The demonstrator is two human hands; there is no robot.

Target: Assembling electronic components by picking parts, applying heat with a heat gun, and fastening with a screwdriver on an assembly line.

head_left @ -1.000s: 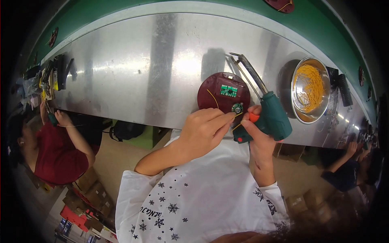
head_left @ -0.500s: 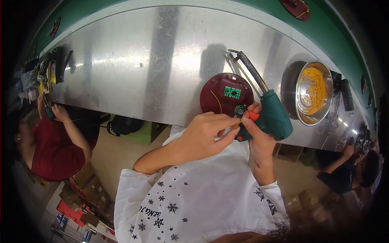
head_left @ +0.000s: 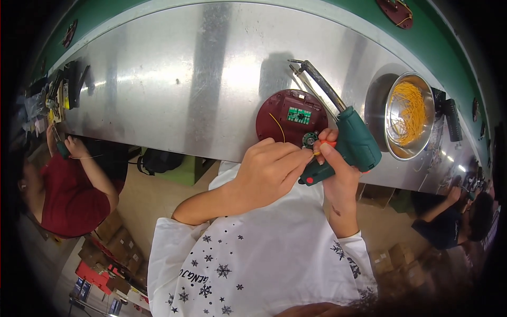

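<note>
My right hand (head_left: 342,177) is closed around a green soldering gun (head_left: 360,138), near its orange trigger. The gun's long metal tip points toward the far left, over a dark red round housing (head_left: 268,129). My left hand (head_left: 266,171) is closed in a pinch on a thin yellow wire (head_left: 317,154), of which only a short bit shows where the fingertips of both hands meet. In the housing sits a green circuit board (head_left: 299,115), and a small round part (head_left: 310,139) lies at its near edge. Another yellow wire (head_left: 278,126) curves over the housing's left side.
A steel bowl (head_left: 387,127) of yellow wires stands on the metal table (head_left: 153,79) to the right. Along the far side runs a green belt (head_left: 338,8) carrying more red housings (head_left: 396,13). Co-workers sit at left (head_left: 79,195) and right (head_left: 435,227). Cartons (head_left: 124,245) are stacked on the floor.
The soldering gun has shifted slightly left, and its handle end shows more below my fingers. My fingertips have closed in on each other at the wire.
</note>
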